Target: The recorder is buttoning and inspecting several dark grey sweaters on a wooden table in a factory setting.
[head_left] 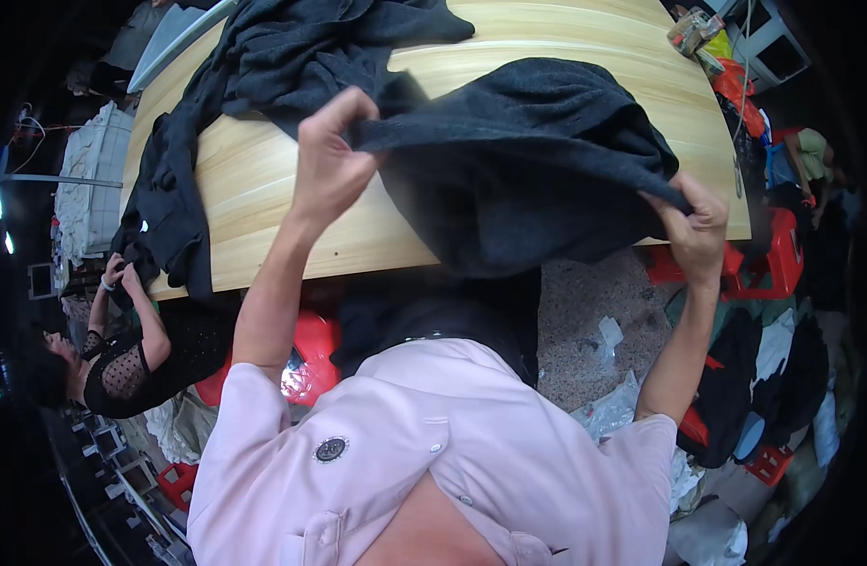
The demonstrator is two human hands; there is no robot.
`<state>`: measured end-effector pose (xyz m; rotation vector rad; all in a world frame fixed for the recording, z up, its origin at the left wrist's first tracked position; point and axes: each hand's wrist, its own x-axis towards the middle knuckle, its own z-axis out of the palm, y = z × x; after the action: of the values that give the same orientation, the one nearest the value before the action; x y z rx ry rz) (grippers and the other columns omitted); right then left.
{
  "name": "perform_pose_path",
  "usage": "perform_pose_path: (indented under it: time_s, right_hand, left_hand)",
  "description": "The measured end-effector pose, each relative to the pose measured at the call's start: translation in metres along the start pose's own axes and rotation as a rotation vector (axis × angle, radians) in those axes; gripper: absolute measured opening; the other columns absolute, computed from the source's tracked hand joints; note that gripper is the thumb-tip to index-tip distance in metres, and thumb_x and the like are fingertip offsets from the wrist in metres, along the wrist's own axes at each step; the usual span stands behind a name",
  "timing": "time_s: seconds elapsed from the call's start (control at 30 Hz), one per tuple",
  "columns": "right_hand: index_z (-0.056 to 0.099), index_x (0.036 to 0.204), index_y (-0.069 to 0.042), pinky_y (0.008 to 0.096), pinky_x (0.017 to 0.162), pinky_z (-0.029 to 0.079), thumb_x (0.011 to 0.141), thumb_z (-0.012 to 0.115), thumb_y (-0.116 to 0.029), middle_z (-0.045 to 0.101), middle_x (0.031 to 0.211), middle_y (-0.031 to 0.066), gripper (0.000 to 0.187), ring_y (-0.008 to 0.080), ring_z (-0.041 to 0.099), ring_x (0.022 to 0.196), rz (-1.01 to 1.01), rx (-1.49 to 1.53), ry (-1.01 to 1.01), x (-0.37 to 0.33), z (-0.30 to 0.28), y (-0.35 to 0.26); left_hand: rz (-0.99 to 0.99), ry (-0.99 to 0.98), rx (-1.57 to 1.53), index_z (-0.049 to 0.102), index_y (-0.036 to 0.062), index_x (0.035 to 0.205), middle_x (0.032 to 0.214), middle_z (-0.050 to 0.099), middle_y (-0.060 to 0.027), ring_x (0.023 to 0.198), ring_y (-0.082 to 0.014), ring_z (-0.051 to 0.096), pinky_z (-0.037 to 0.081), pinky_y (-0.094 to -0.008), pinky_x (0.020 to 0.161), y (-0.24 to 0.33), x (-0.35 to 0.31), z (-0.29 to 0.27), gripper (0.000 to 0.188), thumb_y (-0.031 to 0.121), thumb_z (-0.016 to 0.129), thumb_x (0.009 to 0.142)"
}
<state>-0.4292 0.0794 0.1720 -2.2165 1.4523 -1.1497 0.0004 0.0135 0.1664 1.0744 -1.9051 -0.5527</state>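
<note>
A dark charcoal garment (537, 170) is stretched between my two hands over the near edge of the table; its exact kind I cannot make out. My left hand (336, 151) is closed on the garment's upper left edge. At its right end, my right hand (693, 222) pinches the same edge between thumb and fingers. The cloth sags and billows between them, and its lower part hangs past the table edge toward my lap. Beyond my left hand lies a heap of similar dark cloth (301, 57), spread over the far left of the table.
The wooden table (254, 189) has a pale top. At the left, a person in black (150, 349) handles dark cloth at the table's corner. Red stools (773, 255) stand right of the table, near piled cloth (735, 377). Plastic bags (608, 410) lie on the floor.
</note>
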Motion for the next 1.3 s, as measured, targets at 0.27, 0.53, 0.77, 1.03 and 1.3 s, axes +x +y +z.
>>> perform_pose_path:
  time_s: [0.27,0.53,0.77,1.03,1.3]
  right_hand:
    - [0.053,0.08,-0.001,0.0419,0.06,0.042,0.084,0.085,-0.008,0.047,0.07,0.0158,0.034,0.0296,0.052,0.062,-0.002,-0.417,0.071,-0.032,-0.02,0.068]
    - [0.053,0.082,-0.003,0.0464,0.08,0.046,0.09,0.073,-0.013,0.056,0.079,0.0162,0.023,0.0374,0.062,0.082,0.081,-0.751,0.03,-0.105,-0.003,0.139]
    - [0.066,0.118,-0.008,0.0614,0.116,0.04,0.091,0.065,-0.001,0.069,0.119,0.0133,0.028,0.034,0.064,0.126,0.272,-1.0,0.005,-0.103,-0.05,0.157]
    - [0.066,0.142,-0.01,0.0685,0.129,0.028,0.076,0.097,-0.036,0.07,0.133,0.0138,0.078,0.0337,0.067,0.128,0.082,-0.076,-0.165,-0.076,0.097,-0.048]
    - [0.074,0.094,0.0,0.0358,0.059,0.05,0.073,0.082,0.003,0.069,0.076,0.0117,0.023,0.0296,0.068,0.062,-0.037,-0.005,0.057,-0.071,-0.001,-0.066]
  left_hand:
    - [0.029,-0.239,0.294,0.07,0.0005,0.11,0.1,0.067,-0.0151,0.096,-0.0333,0.067,0.055,-0.0387,0.091,-0.008,-0.033,-0.035,0.033,-0.01,0.073,0.079]
    - [-0.057,-0.419,0.209,0.072,0.0032,0.1,0.084,0.07,-0.0154,0.083,-0.0371,0.068,0.054,-0.0444,0.087,-0.013,-0.084,0.016,0.034,0.027,0.091,0.086]
    - [0.12,-0.615,0.161,0.067,0.0054,0.088,0.069,0.064,-0.0122,0.065,-0.0341,0.066,0.053,-0.0426,0.067,0.025,-0.074,0.023,0.035,0.032,0.089,0.09]
    - [0.232,-0.28,0.056,0.071,0.0066,0.092,0.073,0.068,-0.0128,0.064,-0.0334,0.069,0.052,-0.0421,0.059,0.039,-0.041,0.078,0.024,0.017,0.091,0.083]
    - [0.296,-0.825,0.07,0.076,0.0052,0.098,0.093,0.071,-0.0051,0.092,-0.0268,0.064,0.045,-0.0389,0.089,0.026,0.004,0.059,0.035,0.017,0.097,0.073]
